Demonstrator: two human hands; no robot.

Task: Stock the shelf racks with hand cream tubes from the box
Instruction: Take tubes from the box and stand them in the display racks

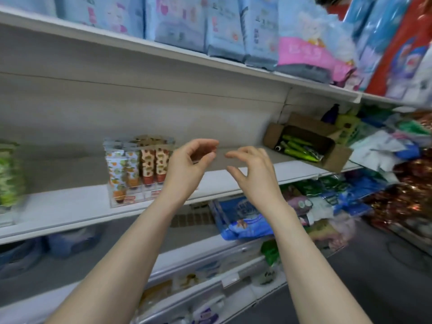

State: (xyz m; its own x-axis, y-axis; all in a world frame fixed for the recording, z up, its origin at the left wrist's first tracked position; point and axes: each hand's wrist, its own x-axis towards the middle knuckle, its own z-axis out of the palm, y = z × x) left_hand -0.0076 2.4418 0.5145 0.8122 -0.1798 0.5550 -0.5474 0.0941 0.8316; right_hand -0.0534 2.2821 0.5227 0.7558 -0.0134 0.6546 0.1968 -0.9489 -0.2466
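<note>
Both hands hover empty above the shelf (70,204): the left hand (189,162) and right hand (250,169) are curled loosely open. Filled rack (138,169) stands just left; green tubes (297,148) wait in the box (327,160) to the right, likely next.

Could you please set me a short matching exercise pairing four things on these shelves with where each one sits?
Things
1. Box
2. Rack
3. Green tubes
4. Blue packs

Places
A. On the top shelf
B. Lying inside the box
C. On the middle shelf, left of both hands
D. On the middle shelf, right of both hands

Pairs: 1-D, 2-C, 3-B, 4-A

The left hand and right hand hover between rack and box, fingers curled; whether they hold something clear is hard to tell.
</note>
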